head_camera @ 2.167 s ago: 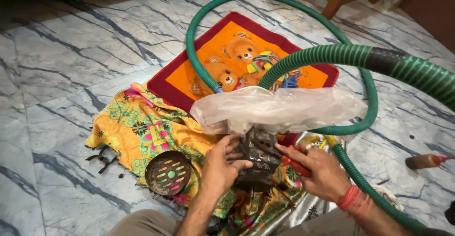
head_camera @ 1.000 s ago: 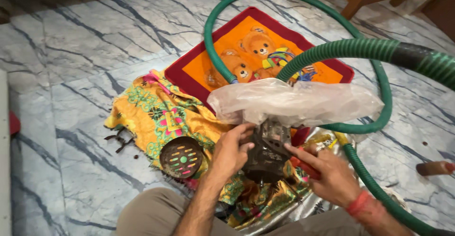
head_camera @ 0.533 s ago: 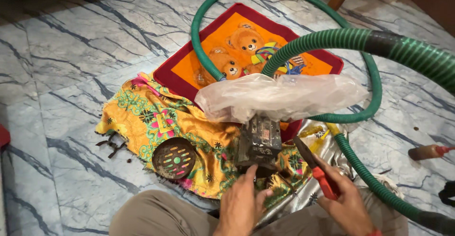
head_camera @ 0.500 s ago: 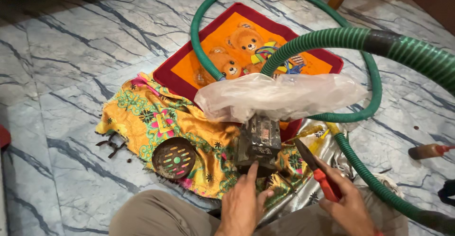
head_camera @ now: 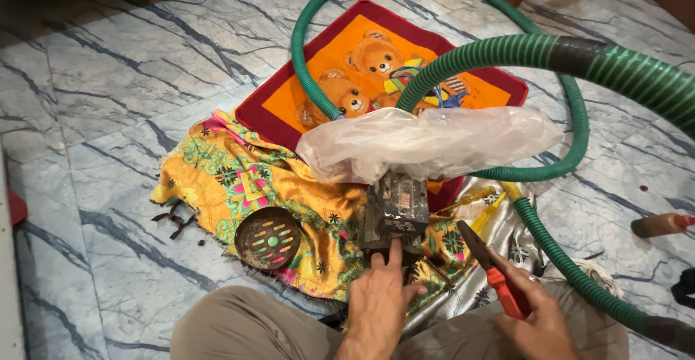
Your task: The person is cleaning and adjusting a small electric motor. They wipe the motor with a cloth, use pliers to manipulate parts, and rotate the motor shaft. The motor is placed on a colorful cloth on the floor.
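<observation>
Left hand — fingers loose — touches the metal block; right hand grips red-handled pliers.

marble floor, patterned cloth, green hose

left hand touches metal block, right hand grips pliers.

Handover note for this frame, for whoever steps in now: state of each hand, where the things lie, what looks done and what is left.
Left hand: fingers resting on the near face of the dark metal block, not gripping it.
Right hand: closed around red-handled pliers, tips pointing toward the block.
The block sits on the yellow patterned cloth, under a clear plastic bag. A round slotted cover lies apart on the cloth, left of the block.
Done: cover lying loose. Left: pliers not yet touching the block.
</observation>
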